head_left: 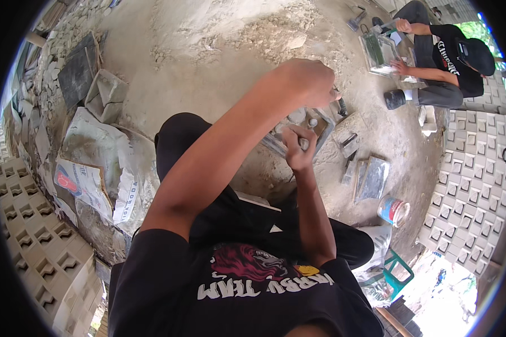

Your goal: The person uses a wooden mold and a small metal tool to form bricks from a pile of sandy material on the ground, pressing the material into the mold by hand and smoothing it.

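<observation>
My left hand (317, 84) reaches across above the far side of a square mold (322, 145), its fingers curled closed. Just below it shows a dark ribbed handle (342, 105); whether the fingers grip it I cannot tell. Over the near part of the mold, my right hand (298, 149) is closed around something with a rounded greyish end, mostly hidden by the fingers. Inside the metal-rimmed mold lie grey material and a few round shapes. My left forearm and both hands cover part of it.
Right of the mold lie a trowel-like tool (348, 140), a flat grey plate (374, 177) and a bucket (393, 211). At the far right a co-worker (461, 62) handles a metal frame (380, 51). A torn sack (93, 188) and box-shaped mold (105, 95) are left; patterned blocks (466, 185) stand right.
</observation>
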Motion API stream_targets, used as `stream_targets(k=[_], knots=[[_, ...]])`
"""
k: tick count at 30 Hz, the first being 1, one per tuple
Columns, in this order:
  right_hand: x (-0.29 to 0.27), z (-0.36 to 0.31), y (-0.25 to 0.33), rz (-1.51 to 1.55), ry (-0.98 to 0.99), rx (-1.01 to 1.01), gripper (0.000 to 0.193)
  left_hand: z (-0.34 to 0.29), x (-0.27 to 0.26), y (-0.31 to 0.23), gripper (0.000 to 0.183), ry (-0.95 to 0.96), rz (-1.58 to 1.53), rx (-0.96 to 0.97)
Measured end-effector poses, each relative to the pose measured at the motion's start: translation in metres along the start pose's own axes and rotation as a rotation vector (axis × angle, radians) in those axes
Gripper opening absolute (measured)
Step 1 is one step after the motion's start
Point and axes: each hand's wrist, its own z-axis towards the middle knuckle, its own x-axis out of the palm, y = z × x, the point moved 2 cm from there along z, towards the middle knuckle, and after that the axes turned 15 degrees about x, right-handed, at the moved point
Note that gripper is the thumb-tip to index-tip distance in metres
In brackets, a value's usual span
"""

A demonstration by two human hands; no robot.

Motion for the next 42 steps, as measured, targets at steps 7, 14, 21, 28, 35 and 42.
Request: stream_targets(k=[7, 14, 21, 28, 35, 42], knots=[[-0.015, 0.006, 0.002, 0.015, 0.128, 0.275, 0.022, 0.002, 0.007, 0.001, 0.049, 0.012, -0.025, 0.027], [-0.032, 0.004, 0.01, -0.05, 0.221, 0.29, 0.029, 0.001, -0.001, -0.004, 0.05, 0.049, -0.018, -0.023], [-0.048, -0.003, -0.004, -0.084, 0.104, 0.227, 0.028, -0.002, -0.002, -0.002, 0.056, 0.089, -0.042, -0.006], [-0.075, -0.021, -0.02, 0.29, 0.014, 0.497, 0.009, 0.0, 0.002, 0.002, 0.057, -0.011, 0.016, 0.049], [-0.077, -0.004, 0.004, 0.051, 0.215, 0.416, 0.022, 0.012, 0.009, -0.019, 0.058, 0.092, -0.004, 0.064], [-0.09, -0.014, -0.003, -0.029, 0.144, 0.358, 0.024, 0.018, 0.01, -0.023, 0.06, 0.125, -0.011, 0.051]])
